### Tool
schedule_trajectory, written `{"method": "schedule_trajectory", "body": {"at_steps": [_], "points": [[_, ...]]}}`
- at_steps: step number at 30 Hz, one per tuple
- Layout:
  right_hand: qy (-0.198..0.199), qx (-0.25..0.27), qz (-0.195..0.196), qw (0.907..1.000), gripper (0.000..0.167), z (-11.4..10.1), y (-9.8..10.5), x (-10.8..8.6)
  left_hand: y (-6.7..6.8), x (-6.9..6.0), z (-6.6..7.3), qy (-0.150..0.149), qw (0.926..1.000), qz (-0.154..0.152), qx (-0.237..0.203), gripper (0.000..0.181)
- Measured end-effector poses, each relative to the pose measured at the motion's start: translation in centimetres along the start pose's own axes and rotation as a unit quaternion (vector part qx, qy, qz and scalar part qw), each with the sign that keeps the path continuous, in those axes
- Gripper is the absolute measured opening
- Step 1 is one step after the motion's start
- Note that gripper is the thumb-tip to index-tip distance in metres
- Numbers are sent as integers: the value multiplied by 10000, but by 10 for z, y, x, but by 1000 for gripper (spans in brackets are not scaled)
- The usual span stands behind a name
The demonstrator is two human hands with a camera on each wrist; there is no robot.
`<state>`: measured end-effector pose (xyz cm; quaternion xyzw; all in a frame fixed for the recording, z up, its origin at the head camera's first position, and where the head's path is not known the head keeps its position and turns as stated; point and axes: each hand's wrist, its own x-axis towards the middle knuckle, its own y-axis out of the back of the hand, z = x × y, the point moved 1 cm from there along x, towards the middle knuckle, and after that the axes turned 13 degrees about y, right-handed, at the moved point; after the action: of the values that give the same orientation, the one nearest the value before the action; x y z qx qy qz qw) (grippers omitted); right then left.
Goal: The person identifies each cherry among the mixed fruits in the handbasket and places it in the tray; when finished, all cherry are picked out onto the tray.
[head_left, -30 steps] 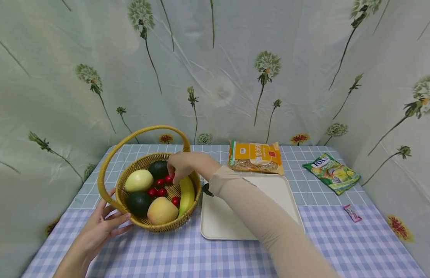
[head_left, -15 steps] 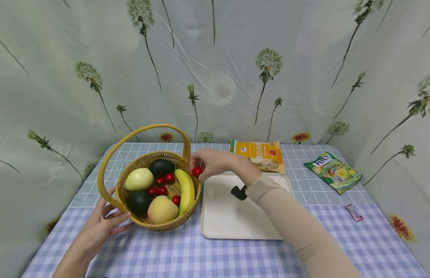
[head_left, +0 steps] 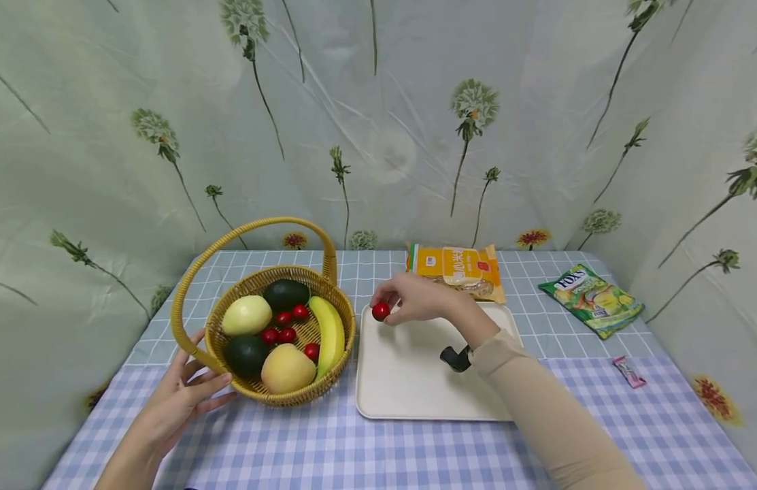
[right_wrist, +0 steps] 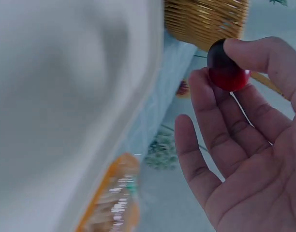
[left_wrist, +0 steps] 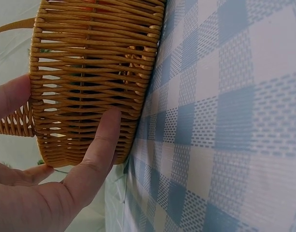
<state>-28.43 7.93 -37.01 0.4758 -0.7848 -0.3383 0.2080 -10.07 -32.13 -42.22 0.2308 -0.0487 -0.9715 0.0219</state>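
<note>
Pinching red fruit (head_left: 381,312), FOX'S packet (head_left: 591,301) apart

The left forearm (head_left: 130,454), bare, reaches up from the lower left; the left hand (head_left: 182,400) is spread, its fingers (left_wrist: 96,151) apart and nearly straight; the right arm (head_left: 549,412), sleeved almost to the wrist (head_left: 475,325), stretches further forward from the lower right; the right hand (head_left: 419,299) pinches between thumb (right_wrist: 257,54) and fingertips (right_wrist: 201,81), one finger (right_wrist: 187,137) standing apart from the rest

Basket (left_wrist: 95,58) — cropped, left wrist view
</note>
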Motion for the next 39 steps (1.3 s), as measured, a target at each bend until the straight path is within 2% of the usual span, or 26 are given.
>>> {"method": "schedule_trajectory", "body": {"at_steps": [4, 13, 21, 30, 35, 39], "points": [[-141, -92, -84, 9998, 28, 9, -8, -7, 0, 0, 0, 44, 10000, 36, 36, 103], [-231, -269, 91, 9993, 30, 20, -18, -13, 2, 2, -1, 75, 10000, 0, 39, 104], [-424, 390, -32, 9983, 25, 27, -34, -13, 4, 2, -3, 20, 10000, -49, 35, 105], [-561, 466, 63, 9973, 28, 26, -41, -12, 2, 3, -3, 96, 9999, -49, -42, 105], [-452, 499, 249, 9974, 33, 23, -44, -9, 1, 2, -2, 132, 9999, -71, 14, 105], [-369, 516, 247, 9977, 33, 20, -47, -2, 3, 1, -2, 106, 9999, -75, 13, 104]]}}
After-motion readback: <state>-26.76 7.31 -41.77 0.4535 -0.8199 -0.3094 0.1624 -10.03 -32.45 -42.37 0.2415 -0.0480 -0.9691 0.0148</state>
